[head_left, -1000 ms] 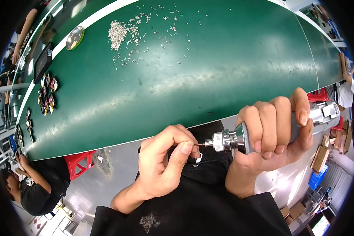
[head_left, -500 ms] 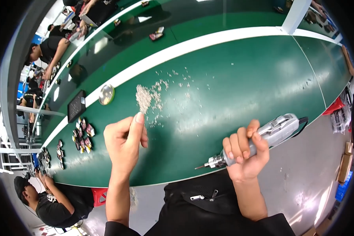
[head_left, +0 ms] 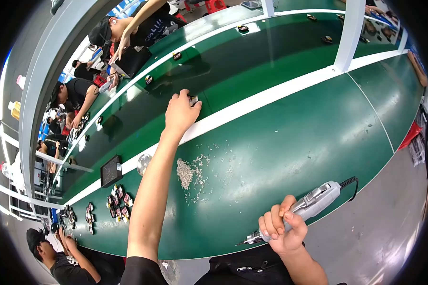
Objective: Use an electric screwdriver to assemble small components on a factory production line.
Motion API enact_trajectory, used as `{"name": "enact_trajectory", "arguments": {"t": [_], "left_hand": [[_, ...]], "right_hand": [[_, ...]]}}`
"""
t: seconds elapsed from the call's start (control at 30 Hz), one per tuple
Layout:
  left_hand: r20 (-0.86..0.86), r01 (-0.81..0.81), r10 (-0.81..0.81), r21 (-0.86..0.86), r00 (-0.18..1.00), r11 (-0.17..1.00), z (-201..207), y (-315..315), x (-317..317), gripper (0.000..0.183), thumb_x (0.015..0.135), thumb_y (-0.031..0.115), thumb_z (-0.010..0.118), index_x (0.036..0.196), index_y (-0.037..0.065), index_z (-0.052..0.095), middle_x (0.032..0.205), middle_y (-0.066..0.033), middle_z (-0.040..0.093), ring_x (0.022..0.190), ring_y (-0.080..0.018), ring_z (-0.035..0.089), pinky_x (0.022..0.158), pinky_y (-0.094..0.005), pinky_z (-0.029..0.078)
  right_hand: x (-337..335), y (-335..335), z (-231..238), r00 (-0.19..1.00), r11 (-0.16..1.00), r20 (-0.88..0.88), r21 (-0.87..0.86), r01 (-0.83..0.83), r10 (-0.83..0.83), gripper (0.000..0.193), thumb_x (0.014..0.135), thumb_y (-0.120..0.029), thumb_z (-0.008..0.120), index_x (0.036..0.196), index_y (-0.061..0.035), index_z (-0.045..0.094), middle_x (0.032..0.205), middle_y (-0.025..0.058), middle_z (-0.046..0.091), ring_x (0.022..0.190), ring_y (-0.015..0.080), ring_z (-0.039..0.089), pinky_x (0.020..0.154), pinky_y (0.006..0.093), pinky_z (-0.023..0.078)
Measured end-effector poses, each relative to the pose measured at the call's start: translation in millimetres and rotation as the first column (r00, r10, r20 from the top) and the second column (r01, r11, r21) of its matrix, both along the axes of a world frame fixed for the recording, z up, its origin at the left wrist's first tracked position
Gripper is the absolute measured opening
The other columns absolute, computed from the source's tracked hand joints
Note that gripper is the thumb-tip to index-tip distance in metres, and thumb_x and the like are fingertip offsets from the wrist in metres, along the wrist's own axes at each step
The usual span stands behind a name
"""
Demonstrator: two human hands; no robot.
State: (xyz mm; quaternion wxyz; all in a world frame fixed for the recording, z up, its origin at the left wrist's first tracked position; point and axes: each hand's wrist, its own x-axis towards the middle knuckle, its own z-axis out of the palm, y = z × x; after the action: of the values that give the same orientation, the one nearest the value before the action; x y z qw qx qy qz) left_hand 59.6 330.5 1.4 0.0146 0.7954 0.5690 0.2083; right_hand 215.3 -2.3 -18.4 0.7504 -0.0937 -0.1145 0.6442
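Note:
Stretched forward past the white rail, my left hand [head_left: 180, 114] has its fingers closed round a small dark part with pale bits [head_left: 193, 100] on the green belt; most of the part is covered by the fingers. My right hand [head_left: 283, 227] grips a grey electric screwdriver [head_left: 314, 200] near the front table edge. Its thin bit points left, over the table, and a black cord leaves the rear end. Between my hands lies a heap of small silvery screws [head_left: 184, 175], with loose ones scattered to its right.
A white rail [head_left: 252, 103] divides the green table [head_left: 290, 156] from the belt. Left of my forearm are a round metal dish [head_left: 143, 164], a black tray [head_left: 111, 172] and a cluster of small dark parts [head_left: 119, 203]. Co-workers sit along the left side. A white post [head_left: 349, 38] rises at the right.
My left hand has moved from beside the screw heap forward across the rail and closed on the small part on the belt. My right hand still holds the screwdriver. The view has shifted.

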Motion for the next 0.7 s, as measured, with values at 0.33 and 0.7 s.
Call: {"name": "enact_trajectory", "arguments": {"t": [0.33, 0.7], "left_hand": [[-0.101, 0.217, -0.217, -0.011, 0.971, 0.976, 16.9, -29.8, -35.7, 0.038, 0.083, 0.001, 0.059, 0.121, 0.000, 0.054, 0.112, -0.0181, 0.059, 0.104, -0.0358, 0.054, 0.092, -0.0409, 0.044], [-0.197, 0.721, -0.721, -0.084, 0.664, 0.687, 40.6, -284.9, -52.2, 0.045, 0.072, 0.008, 0.066, 0.116, 0.000, 0.062, 0.123, -0.0201, 0.055, 0.092, -0.0288, 0.057, 0.074, -0.0363, 0.051]], "right_hand": [[-0.3, -8.8, 2.4, 0.998, 0.998, 0.015, -0.017, -0.055, 0.055, 0.005, 0.089, -0.012, 0.048, 0.092, -0.0080, 0.050, 0.055, 0.0028, 0.041, 0.045, 0.0136, 0.042, 0.055, 0.0320, 0.039], [3.1, -24.9, 5.0, 0.992, 0.993, 0.048, -0.027, -0.113, 0.114, 0.009, 0.089, -0.015, 0.049, 0.086, -0.0065, 0.048, 0.053, 0.0004, 0.040, 0.043, 0.0124, 0.042, 0.054, 0.0310, 0.043]]}}
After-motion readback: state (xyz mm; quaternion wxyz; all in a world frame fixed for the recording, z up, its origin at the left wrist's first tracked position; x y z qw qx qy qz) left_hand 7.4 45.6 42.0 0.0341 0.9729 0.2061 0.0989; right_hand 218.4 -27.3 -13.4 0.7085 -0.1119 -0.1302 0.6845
